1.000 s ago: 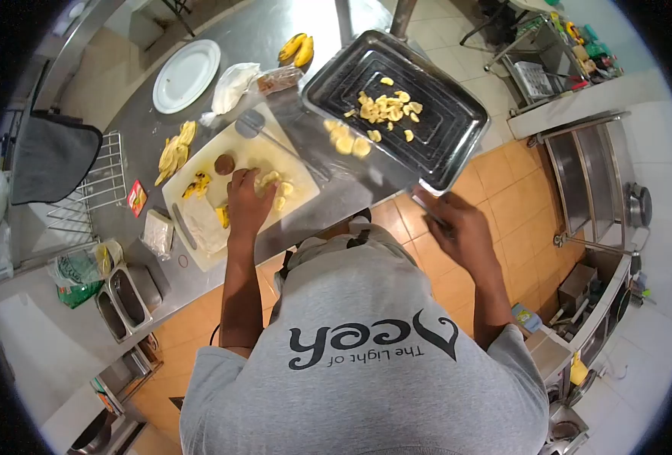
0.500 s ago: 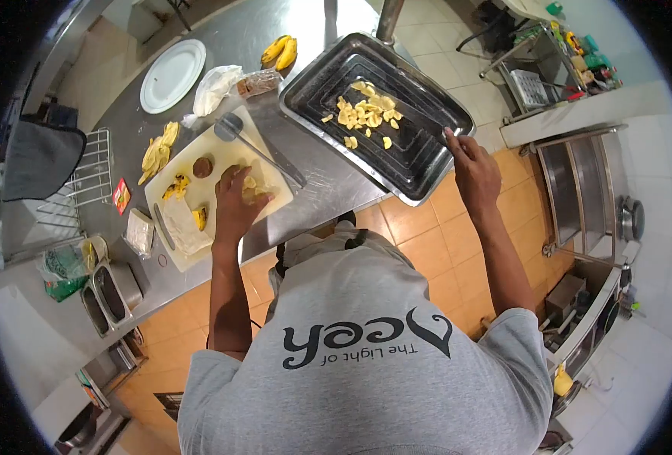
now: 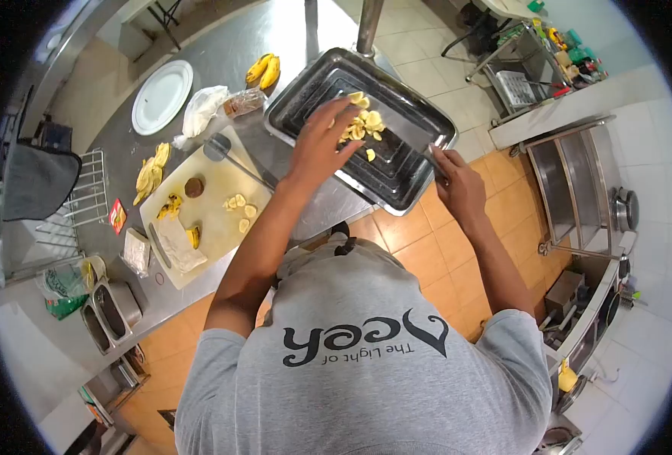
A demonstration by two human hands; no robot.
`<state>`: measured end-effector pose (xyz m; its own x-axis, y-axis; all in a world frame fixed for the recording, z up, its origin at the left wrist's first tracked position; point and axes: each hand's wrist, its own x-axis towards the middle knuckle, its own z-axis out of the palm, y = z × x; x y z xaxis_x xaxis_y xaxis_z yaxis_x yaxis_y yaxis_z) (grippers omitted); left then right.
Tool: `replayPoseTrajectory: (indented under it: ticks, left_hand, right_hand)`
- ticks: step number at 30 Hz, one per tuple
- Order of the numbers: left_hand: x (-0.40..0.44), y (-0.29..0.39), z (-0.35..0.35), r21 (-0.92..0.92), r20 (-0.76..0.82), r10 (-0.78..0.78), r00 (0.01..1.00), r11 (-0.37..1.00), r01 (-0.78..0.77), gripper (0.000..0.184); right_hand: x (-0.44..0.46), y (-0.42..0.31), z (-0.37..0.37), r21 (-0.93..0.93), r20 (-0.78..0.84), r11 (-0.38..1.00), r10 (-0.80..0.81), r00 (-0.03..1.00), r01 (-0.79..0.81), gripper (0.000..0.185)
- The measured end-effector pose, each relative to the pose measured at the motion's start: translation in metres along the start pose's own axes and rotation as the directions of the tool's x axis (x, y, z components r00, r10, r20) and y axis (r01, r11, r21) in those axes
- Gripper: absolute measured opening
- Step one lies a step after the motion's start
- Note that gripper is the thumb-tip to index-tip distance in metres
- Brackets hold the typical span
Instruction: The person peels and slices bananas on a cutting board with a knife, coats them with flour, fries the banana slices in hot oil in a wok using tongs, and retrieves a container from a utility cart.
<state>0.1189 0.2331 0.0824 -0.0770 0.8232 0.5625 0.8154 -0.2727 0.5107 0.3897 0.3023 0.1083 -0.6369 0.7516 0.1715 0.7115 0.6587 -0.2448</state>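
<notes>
My left hand [image 3: 323,144] is over the black rectangular tray [image 3: 290,121], fingers apart among the banana slices [image 3: 370,125] lying in it. In my right hand [image 3: 459,186], at the tray's near right corner, is a knife [image 3: 410,135], its wide blade reaching over the tray. To the left is a cutting board [image 3: 218,212] with several loose banana slices [image 3: 243,211], a brown round piece [image 3: 194,187], a short unpeeled banana end [image 3: 193,236] and a pale sheet [image 3: 180,246]. A dark-headed utensil [image 3: 218,147] rests across the board's far end, its long handle pointing toward my left forearm.
On the metal table [image 3: 199,68] are a white plate [image 3: 163,97], whole bananas [image 3: 264,70], banana peels [image 3: 152,174], a white plastic bag [image 3: 201,112] and a wrapped brown block [image 3: 243,102]. A wire rack [image 3: 93,197] stands left; a metal shelf cart [image 3: 579,182] stands right.
My left hand has moved from the slices on the cutting board to over the tray, uncovering several slices on the board. My right hand stays by the tray's corner with the knife.
</notes>
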Motion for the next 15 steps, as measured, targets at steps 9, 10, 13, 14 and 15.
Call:
replayPoseTrajectory:
  ticks: [9, 10, 13, 14, 15]
  left_hand:
    - [0.014, -0.028, 0.031, 0.099, 0.163, 0.28, 0.946, 0.95, -0.298, 0.05]
    - [0.015, -0.027, 0.028, 0.101, 0.146, 0.266, 0.953, 0.954, -0.282, 0.05]
    - [0.024, -0.026, 0.028, 0.161, 0.127, 0.222, 0.967, 0.957, -0.241, 0.051]
    - [0.028, -0.03, 0.031, 0.144, 0.113, 0.228, 0.967, 0.959, -0.243, 0.05]
    - [0.031, -0.034, 0.034, 0.128, 0.099, 0.235, 0.967, 0.961, -0.246, 0.05]
  right_hand:
    - [-0.012, -0.016, -0.013, 0.172, 0.013, 0.974, 0.149, 0.989, -0.149, 0.04]
    - [-0.013, -0.016, -0.015, 0.163, 0.019, 0.974, 0.159, 0.987, -0.16, 0.04]
    - [-0.014, -0.018, -0.018, 0.135, 0.042, 0.978, 0.155, 0.987, -0.159, 0.04]
    - [-0.015, -0.018, -0.018, 0.124, 0.043, 0.981, 0.146, 0.988, -0.15, 0.04]
    - [-0.015, -0.018, -0.018, 0.113, 0.042, 0.984, 0.136, 0.99, -0.14, 0.041]
